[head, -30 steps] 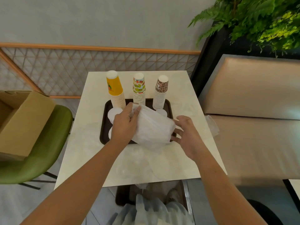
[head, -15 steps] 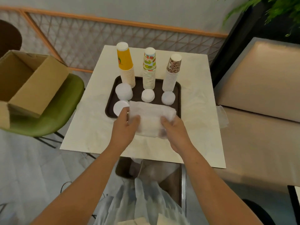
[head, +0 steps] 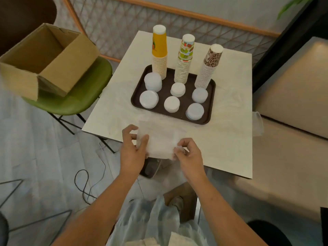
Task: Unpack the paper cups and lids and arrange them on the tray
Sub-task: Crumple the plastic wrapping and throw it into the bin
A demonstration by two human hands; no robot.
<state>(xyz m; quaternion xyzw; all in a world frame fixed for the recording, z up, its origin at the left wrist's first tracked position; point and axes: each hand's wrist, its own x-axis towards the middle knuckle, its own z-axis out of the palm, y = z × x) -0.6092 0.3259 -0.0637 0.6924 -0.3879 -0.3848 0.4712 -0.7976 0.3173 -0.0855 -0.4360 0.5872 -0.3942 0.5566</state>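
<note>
This looks like the seating area of a café or small eatery. A small square table (head: 230,121) has a padded bench (head: 291,96) on one side and a green chair (head: 85,96) on thin metal legs on the other. Behind it are a lattice partition (head: 113,25) with a wooden rail and some greenery (head: 291,4). A brown tray (head: 166,84) carries tall stacks of printed cups (head: 184,63) and piles of lids (head: 171,104). An open carton (head: 53,68) sits on the chair.
</note>
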